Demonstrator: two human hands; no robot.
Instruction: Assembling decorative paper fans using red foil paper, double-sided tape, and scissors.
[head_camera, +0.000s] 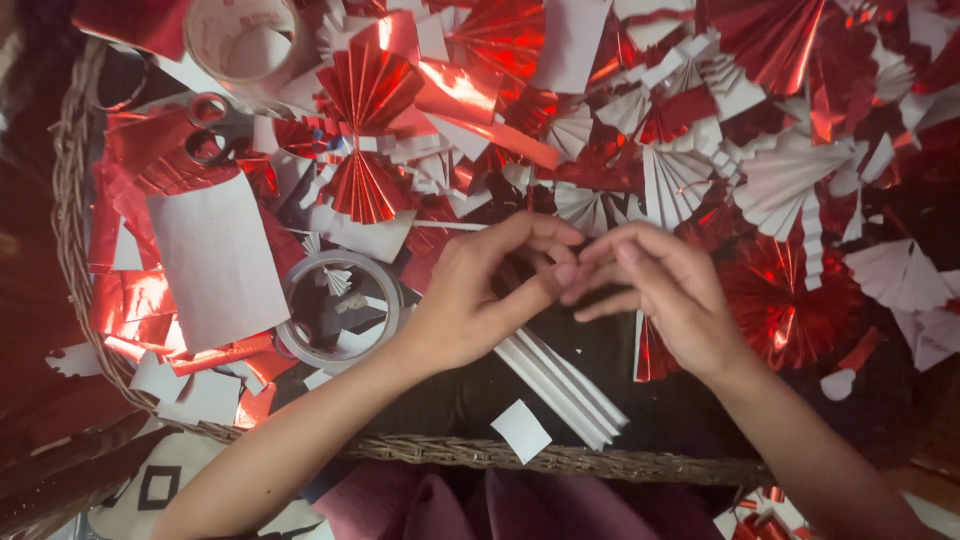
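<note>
Pleated white paper strip (560, 375) lies slanted on the dark cloth just under my two hands, its upper end hidden beneath them, its lower end near the wicker tray rim (560, 458). Going left to right, I see scissors (215, 125) at the far left among red foil scraps, then a white sheet (215, 262), then a roll of clear tape (340, 310) just beside my left wrist. My left hand (480, 295) has its fingers curled together, tips meeting those of my right hand (665, 295), also pinched; I cannot tell what they clamp between them. Beyond the right hand sits a red foil fan (790, 290), with white folded fans (790, 180) above it.
</note>
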